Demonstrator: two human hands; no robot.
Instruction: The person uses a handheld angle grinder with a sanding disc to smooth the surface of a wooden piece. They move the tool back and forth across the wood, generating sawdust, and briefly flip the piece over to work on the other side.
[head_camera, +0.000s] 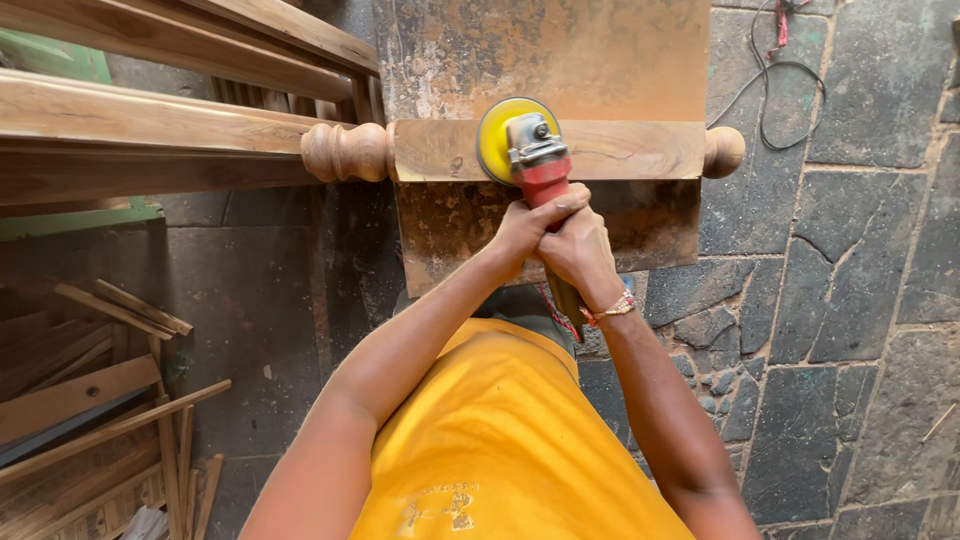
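Okay, quick pass.
Left hand: left hand (528, 222) is clenching around the red body of the angle grinder (538, 165), thumb lying over the top.
Right hand: right hand (578, 252) is wrapping the same tool just behind the left one, fingers closed tight on the grinder's rear handle; a beaded bracelet (612, 310) is sitting on the wrist.
Tool: grinder is pointing away from the person, its yellow sanding disc (497, 140) is pressing flat against the wood.
Workpiece: square wooden post (620, 150) is lying crosswise, level with the disc, turned knobs showing at both ends; left knob is sitting beside the long timber rails (140, 120).
Under it: rusty brown sheet (560, 50) is lying beneath the post, partly covering the stone floor (850, 300).
Cord: black cable (770, 95) is looping on the stones, upper right, well apart from the hands.
Scrap: loose wooden slats (100, 400) are piling at lower left.
Clothing: yellow shirt (500, 440) is filling the bottom centre.
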